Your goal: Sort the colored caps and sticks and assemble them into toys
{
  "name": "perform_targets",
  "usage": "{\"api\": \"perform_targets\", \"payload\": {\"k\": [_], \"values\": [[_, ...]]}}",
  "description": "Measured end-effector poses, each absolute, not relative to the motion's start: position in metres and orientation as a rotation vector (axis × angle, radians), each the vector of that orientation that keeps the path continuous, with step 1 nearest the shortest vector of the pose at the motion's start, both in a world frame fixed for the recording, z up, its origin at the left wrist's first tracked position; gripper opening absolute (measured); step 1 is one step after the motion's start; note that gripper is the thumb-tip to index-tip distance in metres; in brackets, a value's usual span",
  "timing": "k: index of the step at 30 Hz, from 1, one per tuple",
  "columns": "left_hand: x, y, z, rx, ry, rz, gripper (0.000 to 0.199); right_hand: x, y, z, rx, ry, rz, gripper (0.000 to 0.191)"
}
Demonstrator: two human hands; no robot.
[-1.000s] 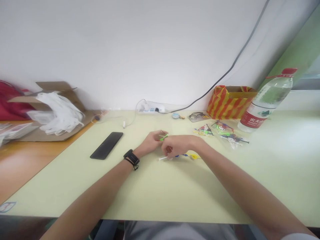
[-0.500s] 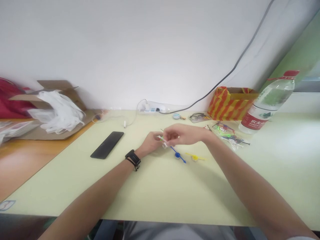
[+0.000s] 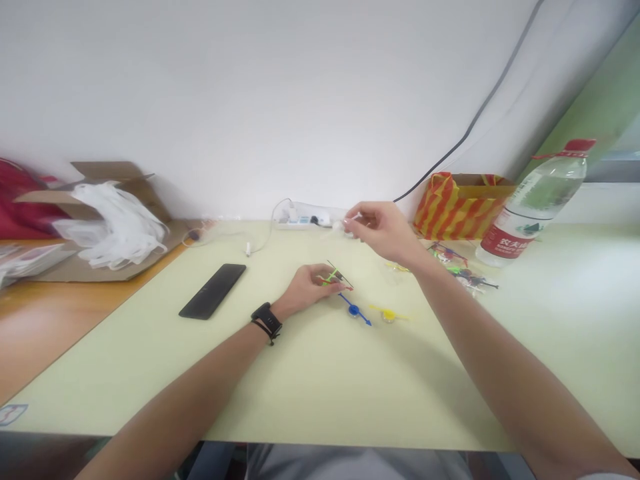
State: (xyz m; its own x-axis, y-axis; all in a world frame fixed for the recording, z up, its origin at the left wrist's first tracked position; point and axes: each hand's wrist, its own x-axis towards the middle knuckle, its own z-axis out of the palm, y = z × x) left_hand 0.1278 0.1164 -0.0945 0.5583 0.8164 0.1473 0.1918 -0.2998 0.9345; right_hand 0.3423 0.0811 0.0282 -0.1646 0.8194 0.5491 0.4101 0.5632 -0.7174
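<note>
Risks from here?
The left hand holds a green piece with other thin bits; one might slip out.
The right hand pinches a small white piece, which could drop.
The blue piece lies close to the left hand and may get knocked.

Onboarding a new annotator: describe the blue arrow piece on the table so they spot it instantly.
On the pale green table, find the left hand, above the black wristband. Just right of its fingertips sits the blue arrow piece, round in the middle, slanting down rightward to a pointed tip. Its neighbour farther right is yellow and nearly level.
</note>
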Motion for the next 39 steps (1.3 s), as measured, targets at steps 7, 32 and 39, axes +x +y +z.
{"api": "perform_targets", "payload": {"k": [7,32,39], "values": [[0.133,0.116,-0.098,1.971,0.946,0.952,0.047,0.335,0.075,0.028,-1.171,-1.926,0.238,0.017],[0.135,0.113,-0.093,1.933,0.783,0.914,0.035,0.347,0.065,0.042,-1.076,-1.993,0.181,0.015],[0.132,0.117,-0.095,1.789,0.704,0.847,0.037,0.348,0.061,0.044,-1.154,-2.196,0.358,0.018]]}}
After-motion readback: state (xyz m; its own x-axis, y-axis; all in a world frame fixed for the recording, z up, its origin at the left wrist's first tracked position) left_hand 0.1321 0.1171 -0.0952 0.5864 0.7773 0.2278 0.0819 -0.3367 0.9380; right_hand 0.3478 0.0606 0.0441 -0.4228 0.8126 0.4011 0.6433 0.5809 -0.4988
